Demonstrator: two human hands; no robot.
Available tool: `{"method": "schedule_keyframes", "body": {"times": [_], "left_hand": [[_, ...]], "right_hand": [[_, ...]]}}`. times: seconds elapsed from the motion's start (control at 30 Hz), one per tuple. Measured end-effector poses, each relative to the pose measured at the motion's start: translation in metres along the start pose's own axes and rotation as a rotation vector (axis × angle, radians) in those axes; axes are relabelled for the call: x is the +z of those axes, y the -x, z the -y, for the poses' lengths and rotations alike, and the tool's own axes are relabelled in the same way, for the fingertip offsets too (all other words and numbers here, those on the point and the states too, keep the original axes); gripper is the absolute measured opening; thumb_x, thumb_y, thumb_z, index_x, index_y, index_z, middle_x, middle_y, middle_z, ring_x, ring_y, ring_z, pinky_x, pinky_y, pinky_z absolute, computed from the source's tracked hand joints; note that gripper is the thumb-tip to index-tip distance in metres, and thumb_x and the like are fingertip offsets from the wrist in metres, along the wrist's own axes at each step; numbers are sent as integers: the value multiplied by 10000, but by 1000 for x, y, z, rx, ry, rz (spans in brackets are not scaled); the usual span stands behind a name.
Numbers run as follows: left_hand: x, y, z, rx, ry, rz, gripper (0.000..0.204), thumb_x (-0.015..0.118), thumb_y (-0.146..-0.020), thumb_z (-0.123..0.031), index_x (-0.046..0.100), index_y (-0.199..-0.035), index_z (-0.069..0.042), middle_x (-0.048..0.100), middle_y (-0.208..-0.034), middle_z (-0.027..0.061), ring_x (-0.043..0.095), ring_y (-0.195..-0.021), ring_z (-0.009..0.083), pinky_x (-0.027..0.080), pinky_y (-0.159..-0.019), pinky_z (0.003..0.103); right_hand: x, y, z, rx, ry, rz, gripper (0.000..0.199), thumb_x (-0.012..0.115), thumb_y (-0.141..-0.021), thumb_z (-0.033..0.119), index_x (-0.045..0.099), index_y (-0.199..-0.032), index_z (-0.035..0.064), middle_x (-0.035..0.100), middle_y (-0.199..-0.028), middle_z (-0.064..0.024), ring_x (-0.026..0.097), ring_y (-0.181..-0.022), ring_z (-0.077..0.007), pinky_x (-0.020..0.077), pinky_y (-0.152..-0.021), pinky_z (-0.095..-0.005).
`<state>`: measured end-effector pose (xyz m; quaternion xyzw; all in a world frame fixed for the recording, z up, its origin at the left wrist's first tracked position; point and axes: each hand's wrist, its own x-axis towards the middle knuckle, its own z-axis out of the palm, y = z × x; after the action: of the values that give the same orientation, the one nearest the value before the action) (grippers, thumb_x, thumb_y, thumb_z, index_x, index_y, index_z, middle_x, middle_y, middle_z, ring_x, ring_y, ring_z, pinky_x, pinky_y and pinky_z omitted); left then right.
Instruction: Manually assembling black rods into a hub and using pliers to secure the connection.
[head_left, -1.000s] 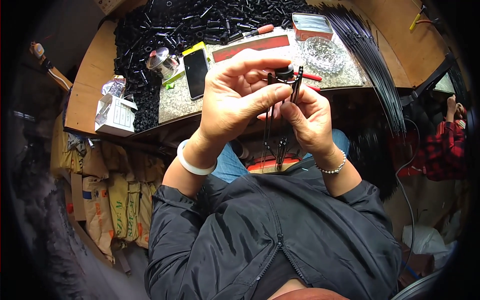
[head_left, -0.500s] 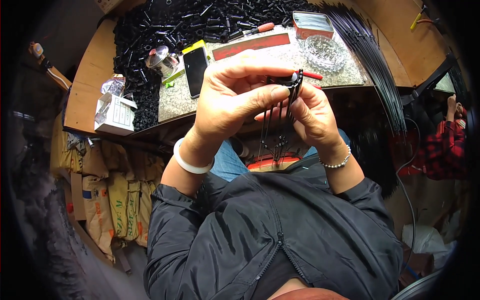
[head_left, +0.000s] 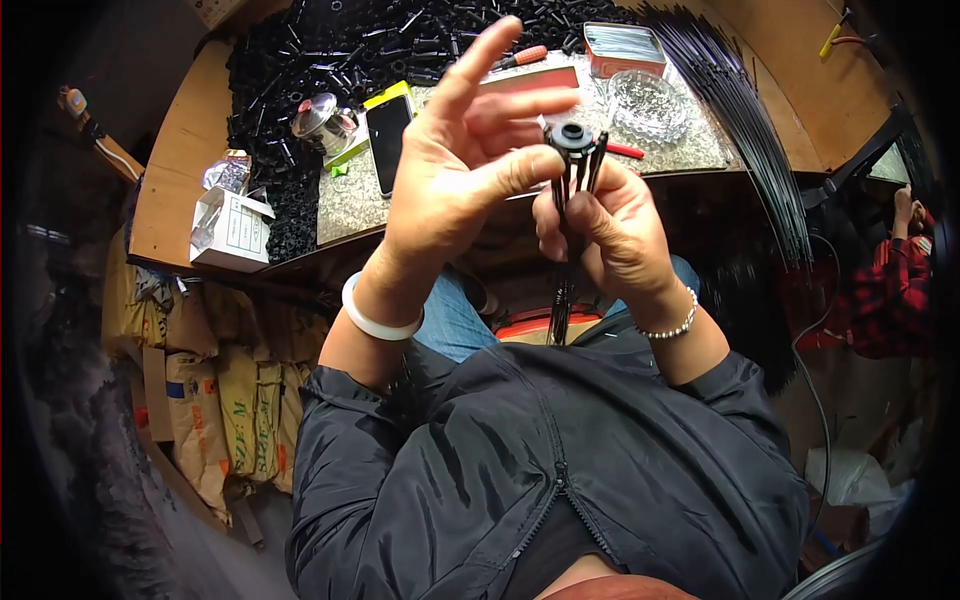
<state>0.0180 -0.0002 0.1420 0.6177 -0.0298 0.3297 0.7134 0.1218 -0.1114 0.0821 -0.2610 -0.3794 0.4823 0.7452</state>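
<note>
Since half a second ago, the left hand (head_left: 435, 190) has opened upward, and the rods (head_left: 562, 310) below the hub (head_left: 572, 140) have drawn into one tighter bunch. Left fingers are spread wide, index raised, thumb tip close against the hub's left side. The right hand (head_left: 630, 230) pinches the rods just under the hub, which sits upright between both hands, above the lap (head_left: 455, 325).

Rod tops already stand about the hub; whether any place on it remains unfilled, I cannot tell.

The bunch hangs in the gap between lap and table (head_left: 345, 220), the best room for moving. Beyond the near edge, a phone (head_left: 388, 155), a red pen (head_left: 625, 151) and a glass dish (head_left: 645, 137) crowd the reach. Loose rods (head_left: 740, 125) overhang the edge to the right; black parts (head_left: 330, 50) heap farther back.
</note>
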Motion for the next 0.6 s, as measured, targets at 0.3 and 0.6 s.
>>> {"method": "schedule_keyframes", "body": {"times": [0.3, 0.6], "left_hand": [[16, 11, -23, 177, -806, 19, 316, 628, -802, 65, 580, -1114, 77, 639, -1027, 139, 625, -905, 142, 504, -797, 245], [12, 13, -28, 20, -573, 42, 308, 609, -822, 54, 547, -1122, 80, 622, -1006, 119, 607, -892, 132, 497, -764, 228]], "right_hand": [[17, 1, -10, -221, 158, -158, 93, 628, -859, 55, 537, -871, 37, 621, -814, -34, 566, -685, -53, 481, -622, -192], [13, 6, -12, -268, 63, -40, 82, 577, -875, 15, 521, -935, 12, 637, -889, -107, 645, -835, -161, 557, -725, -287]]}}
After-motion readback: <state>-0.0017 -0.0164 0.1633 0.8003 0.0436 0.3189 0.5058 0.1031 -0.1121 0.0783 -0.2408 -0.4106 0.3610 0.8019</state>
